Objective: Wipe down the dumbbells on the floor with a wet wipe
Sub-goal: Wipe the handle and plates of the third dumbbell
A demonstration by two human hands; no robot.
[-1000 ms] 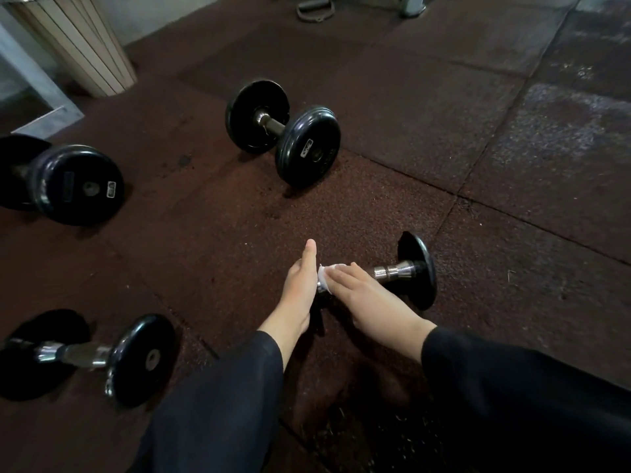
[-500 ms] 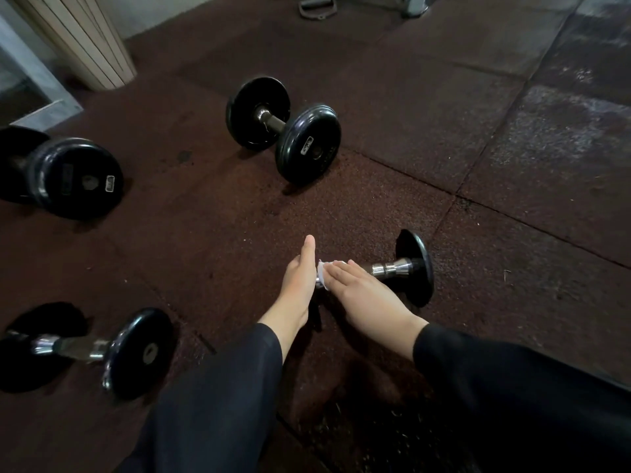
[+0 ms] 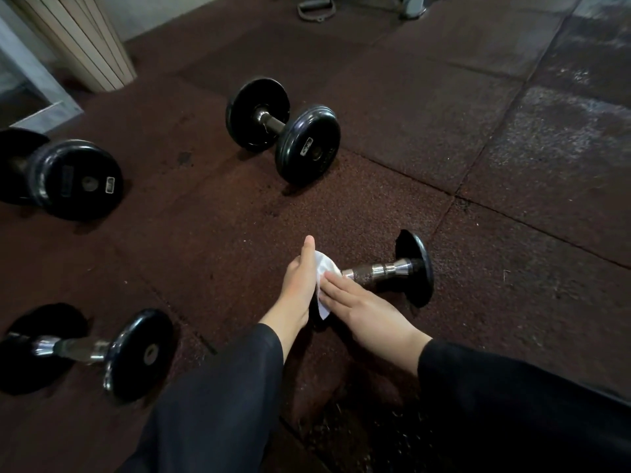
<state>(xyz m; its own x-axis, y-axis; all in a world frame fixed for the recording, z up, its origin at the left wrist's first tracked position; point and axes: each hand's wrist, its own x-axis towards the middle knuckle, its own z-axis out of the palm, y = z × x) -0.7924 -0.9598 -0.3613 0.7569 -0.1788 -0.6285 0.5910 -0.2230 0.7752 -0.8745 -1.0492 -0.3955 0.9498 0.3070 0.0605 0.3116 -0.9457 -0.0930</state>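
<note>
A small dumbbell (image 3: 392, 269) with a chrome handle and black end plates lies on the rubber floor in front of me. My left hand (image 3: 300, 279) cups its near end plate, which is hidden behind the hand. My right hand (image 3: 358, 307) presses a white wet wipe (image 3: 324, 271) against the inner face of that plate, fingers flat. Three more black dumbbells lie around: a large one (image 3: 283, 131) ahead, another large one (image 3: 65, 175) at the left, and a chrome-handled one (image 3: 95, 349) at the lower left.
A slatted wooden bin (image 3: 78, 39) and a grey metal frame (image 3: 37, 97) stand at the far left. A cable handle (image 3: 316, 8) lies at the far edge. The rubber floor tiles (image 3: 546, 165) to the right look worn and pale.
My right hand has slid back along the handle toward the near plate, baring more chrome. More of the white wipe shows between my hands.
</note>
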